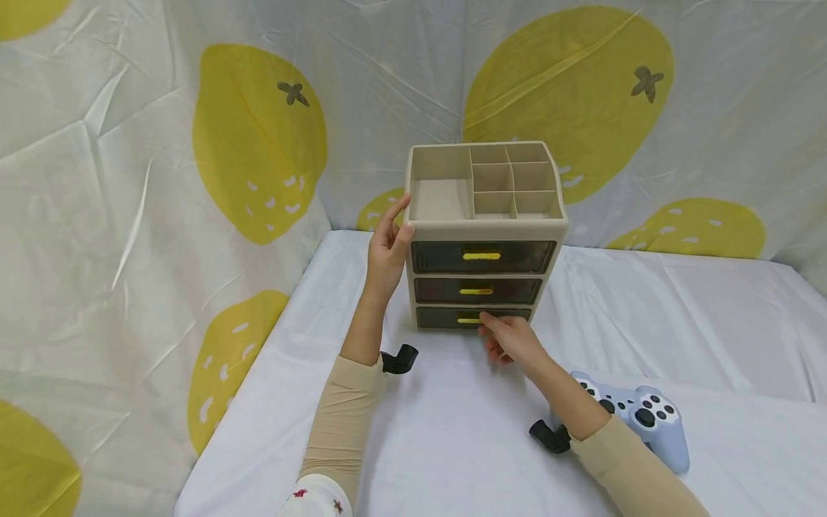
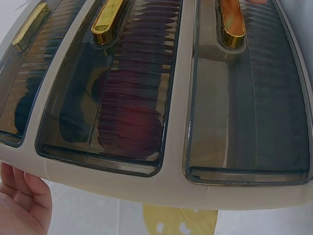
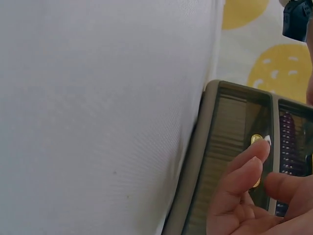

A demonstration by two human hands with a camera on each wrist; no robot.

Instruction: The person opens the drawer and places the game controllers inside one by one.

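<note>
A beige desktop organizer [image 1: 487, 231] stands upright, with a divided open top and three dark see-through drawers, each with a gold handle. All three drawers are pushed in. My left hand [image 1: 388, 255] rests against the organizer's left side, its fingers fairly straight; the left wrist view catches part of that hand [image 2: 22, 200] at the lower left. At the bottom drawer [image 1: 439, 317], my right hand [image 1: 512, 340] has its fingertips at the gold handle [image 1: 468, 320]. The right wrist view shows a gap between thumb and fingers, partly covering that handle [image 3: 257, 139].
A light blue game controller [image 1: 668, 431] lies on the white-covered table [image 1: 452, 445], partly behind my right forearm. Black wrist-mounted pieces [image 1: 399, 359] show beside both forearms. A lemon-print curtain [image 1: 388, 93] hangs behind and to the left. Dark red and blue shapes show through the middle drawer [image 2: 132, 122].
</note>
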